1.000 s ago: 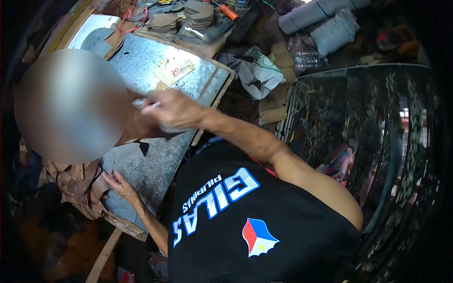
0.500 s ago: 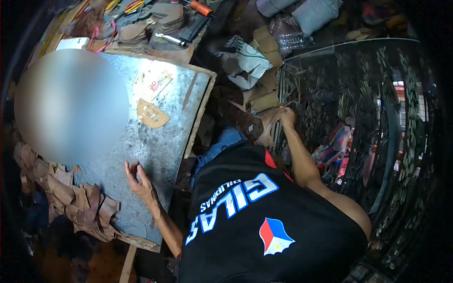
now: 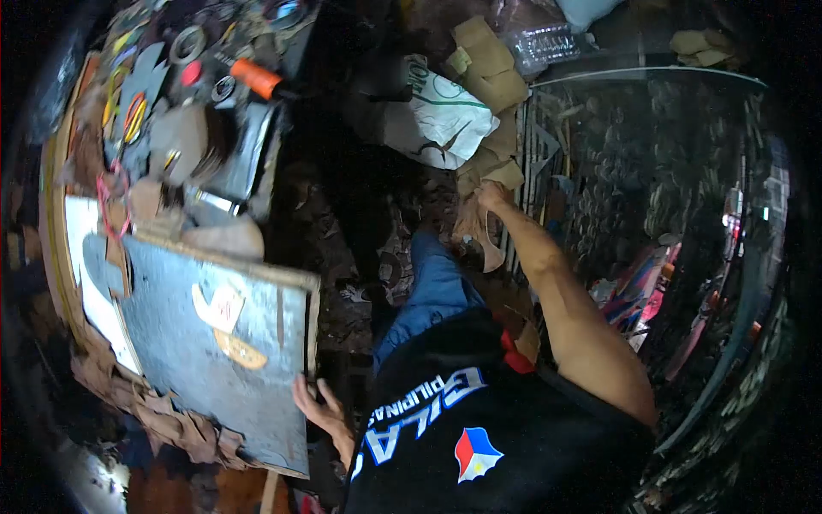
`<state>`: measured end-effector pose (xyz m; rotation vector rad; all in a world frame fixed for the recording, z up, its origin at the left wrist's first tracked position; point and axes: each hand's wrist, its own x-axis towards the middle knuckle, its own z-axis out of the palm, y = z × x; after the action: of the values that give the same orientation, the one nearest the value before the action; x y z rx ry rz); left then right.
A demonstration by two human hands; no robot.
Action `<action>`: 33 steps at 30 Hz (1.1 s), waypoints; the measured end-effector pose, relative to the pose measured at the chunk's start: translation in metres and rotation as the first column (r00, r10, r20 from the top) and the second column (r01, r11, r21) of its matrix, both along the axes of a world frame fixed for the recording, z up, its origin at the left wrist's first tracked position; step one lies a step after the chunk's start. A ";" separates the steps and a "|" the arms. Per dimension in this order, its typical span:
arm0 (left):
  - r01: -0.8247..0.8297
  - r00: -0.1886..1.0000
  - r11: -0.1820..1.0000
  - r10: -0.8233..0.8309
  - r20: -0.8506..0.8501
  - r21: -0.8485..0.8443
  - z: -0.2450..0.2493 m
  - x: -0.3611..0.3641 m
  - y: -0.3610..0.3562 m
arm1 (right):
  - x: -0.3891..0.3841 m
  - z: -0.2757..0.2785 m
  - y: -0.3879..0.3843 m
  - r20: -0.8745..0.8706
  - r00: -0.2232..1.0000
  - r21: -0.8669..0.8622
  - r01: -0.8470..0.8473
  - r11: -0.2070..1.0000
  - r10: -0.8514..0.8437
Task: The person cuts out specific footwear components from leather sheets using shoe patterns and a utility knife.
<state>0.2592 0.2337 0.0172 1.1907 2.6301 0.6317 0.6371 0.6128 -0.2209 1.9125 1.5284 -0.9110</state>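
My right hand [image 3: 494, 195] is closed on a brown leather scrap [image 3: 469, 221], which hangs below the fingers with a curved, cut-out outline. Cardboard pieces [image 3: 492, 73] are just beyond that hand. On the other side, my left hand [image 3: 321, 404] has its fingers apart and holds nothing, right at the edge of a grey metal-topped board [image 3: 184, 343]. On this board lie a tan marked pattern piece [image 3: 239, 349] and a pale pattern piece [image 3: 220, 307].
Tools crowd the bench beyond the board, among them an orange-handled tool [image 3: 255, 78], a tape roll [image 3: 188, 44] and stacked leather pieces [image 3: 184, 141]. Leather scraps [image 3: 163, 420] line the board's near-left edge. A white printed sack [image 3: 449, 116] and a glass-topped rack [image 3: 634, 171] stand ahead and right.
The view has turned, showing more of the bench. My left hand has gone from over the board to its right edge. My right hand still holds the leather scrap, now hanging lower.
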 end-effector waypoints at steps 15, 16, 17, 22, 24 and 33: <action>-0.112 0.993 0.938 0.097 -0.063 -0.328 0.000 0.023 0.028 | 0.037 -0.215 0.064 -0.475 0.670 0.005 0.651 0.759 -0.571; -0.112 0.993 0.939 0.094 -0.072 -0.326 0.000 0.023 0.028 | 0.041 -0.225 0.067 -0.524 0.555 -0.053 0.736 0.675 -0.647; -0.141 0.990 0.929 0.122 -0.076 -0.343 0.000 0.023 0.029 | 0.042 -0.236 0.068 -0.562 0.426 -0.119 0.807 0.579 -0.709; -0.137 0.988 0.913 0.097 -0.122 -0.384 0.004 0.028 0.048 | 0.024 -0.226 0.086 -0.445 0.198 -0.361 0.853 0.377 -0.873; -0.122 0.988 0.900 0.068 -0.141 -0.418 0.005 0.026 0.046 | 0.032 -0.196 0.089 -0.642 0.414 -0.345 0.596 0.725 -0.645; -0.129 0.976 0.882 0.031 -0.218 -0.453 0.001 0.022 0.038 | 0.082 -0.302 0.036 -0.701 0.613 0.371 0.750 0.548 -0.364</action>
<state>0.2813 0.2719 0.0178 1.0426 2.7771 -0.1313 0.7191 0.6486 -0.5225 3.0112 1.6502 -1.4827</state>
